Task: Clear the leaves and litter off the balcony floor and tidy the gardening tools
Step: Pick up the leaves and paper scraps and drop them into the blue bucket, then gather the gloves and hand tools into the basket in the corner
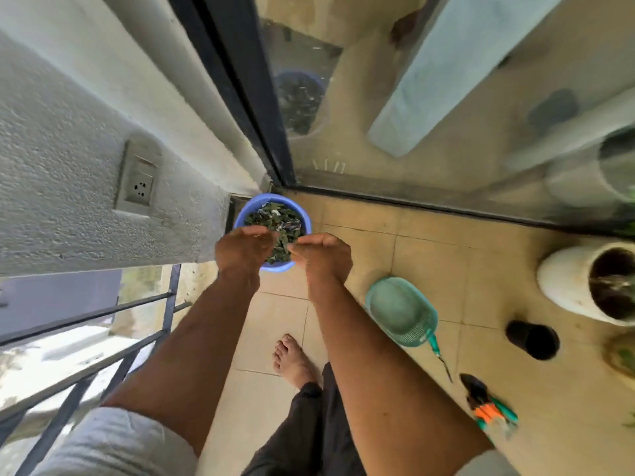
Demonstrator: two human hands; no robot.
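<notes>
Here, seen from the head camera, a person stands barefoot on a balcony of beige floor tiles [446,269], both bare forearms stretched out over a round blue plastic tub [305,214] that sits on the floor in the corner where a rough grey plastered wall [86,201] meets a dark-framed glass sliding door [446,115]. The tub is filled with dark green leaves and scraps of litter [271,219]. The left hand [245,247] and the right hand [321,255] hover side by side above the tub's near rim, fingers loosely cupped and turned inward; a few dark leaves [278,252] show in the gap between the two hands, but whether either hand has hold of them cannot be told through the blur.

To the right of the right forearm, an upturned teal plastic sieve basket [400,310] lies on the tiles, and a slim teal-handled hand tool [439,355] lies just beside its near edge. Further toward the person, a pair of garden pruning shears with orange and teal handles [489,405] rests on the floor. A small black plastic pot [532,340] lies near a large white ceramic planter [567,280] at the right edge. A grey wall socket [135,178] is set in the plaster, and a dark metal railing [103,338] runs along the left.
</notes>
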